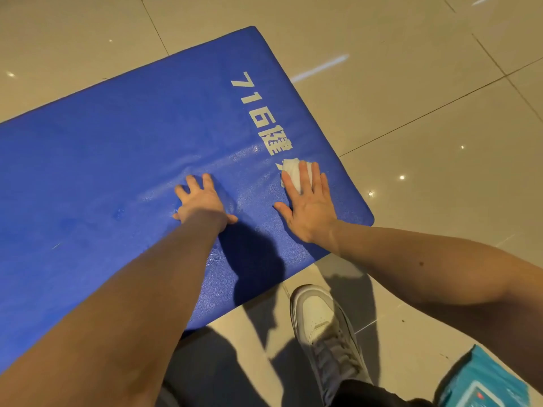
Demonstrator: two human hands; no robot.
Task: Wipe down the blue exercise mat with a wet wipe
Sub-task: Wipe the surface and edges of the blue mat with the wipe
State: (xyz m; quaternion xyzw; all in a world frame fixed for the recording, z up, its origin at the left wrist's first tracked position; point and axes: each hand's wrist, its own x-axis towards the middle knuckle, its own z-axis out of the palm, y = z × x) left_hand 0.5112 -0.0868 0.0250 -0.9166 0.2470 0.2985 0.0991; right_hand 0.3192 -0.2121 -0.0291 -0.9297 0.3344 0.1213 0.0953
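Mat: the blue exercise mat (pixel 102 160) lies flat on the floor, running from the left edge of the view to a rounded corner at the right.
Wipe: a crumpled white wet wipe (pixel 291 168) sits on the mat near its right end, partly covering the lower end of the print.
Right hand: the right hand (pixel 308 207) presses the wipe down under straight, flattened fingers, which are not curled round it.
Left hand: the left hand (pixel 202 201) rests on the bare mat just left of the right hand, fingers spread and holding nothing.
Print: white lettering (pixel 255 113) reading "716", then characters.
Sheen: a damp streak (pixel 205 168) beyond the left fingertips.
Floor: beige tiled floor (pixel 411 98) with light reflections.
Foot: a white sneaker (pixel 320 324) stands on the tiles beside the near edge.
Corner: a teal packet (pixel 484 383) at lower right, cropped.
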